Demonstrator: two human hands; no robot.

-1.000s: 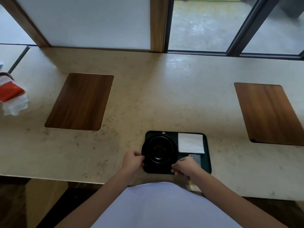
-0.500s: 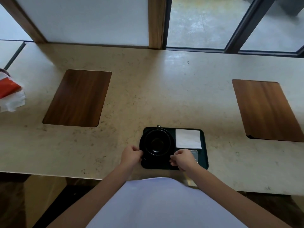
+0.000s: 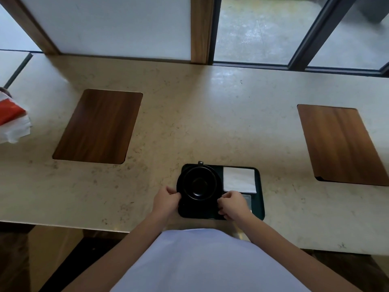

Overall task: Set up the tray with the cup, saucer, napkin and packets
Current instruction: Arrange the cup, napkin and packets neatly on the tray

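A dark green tray [image 3: 259,205] lies near the counter's front edge. On its left half stands a black cup [image 3: 199,183] on a black saucer [image 3: 217,190], the cup's handle pointing away from me. A white napkin [image 3: 239,179] lies flat on the tray's far right part. A grey packet [image 3: 246,200] lies just in front of the napkin, partly hidden by my right hand. My left hand [image 3: 166,200] pinches the saucer's left rim. My right hand [image 3: 232,204] holds the saucer's right rim with curled fingers.
Two wooden inlays sit in the beige stone counter [image 3: 189,123], one at the left [image 3: 97,126] and one at the right [image 3: 339,144]. A red and white bundle of paper [image 3: 12,119] lies at the far left edge. Windows run along the back.
Both hands keep their hold on the saucer's rim, and the cup and saucer look slightly shifted on the tray. The view has moved a little.
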